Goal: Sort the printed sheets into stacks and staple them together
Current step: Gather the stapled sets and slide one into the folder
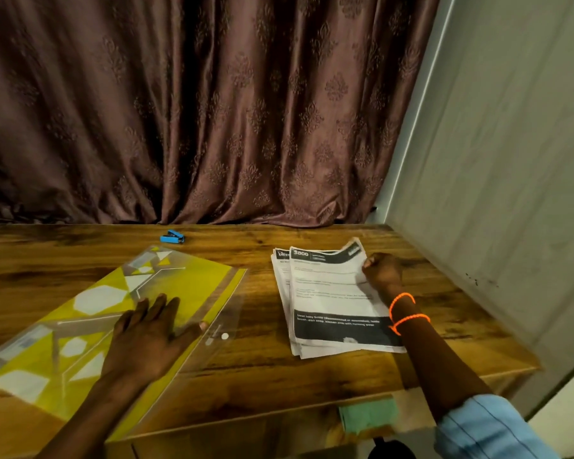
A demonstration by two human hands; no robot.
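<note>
Blue cloth of a sleeve (487, 429) shows at the bottom right, on the right arm. That arm reaches up to the pile of printed sheets (332, 303) on the right side of the wooden table (262, 366). The right hand (383, 271) has its fingers curled and pinches the right edge of the top sheet, near the top corner, which lifts a little. Two orange bands (406, 313) go round that wrist. The left hand (150, 332) lies flat with its fingers spread on a clear plastic folder (113, 313) with yellow and white shapes. The folder lies on the left side of the table, well apart from the sheets. A small blue stapler (172, 237) sits at the far edge of the table, near the brown curtain (196, 111). A green thing (368, 414) shows below the front edge of the table, too blurry to tell.
</note>
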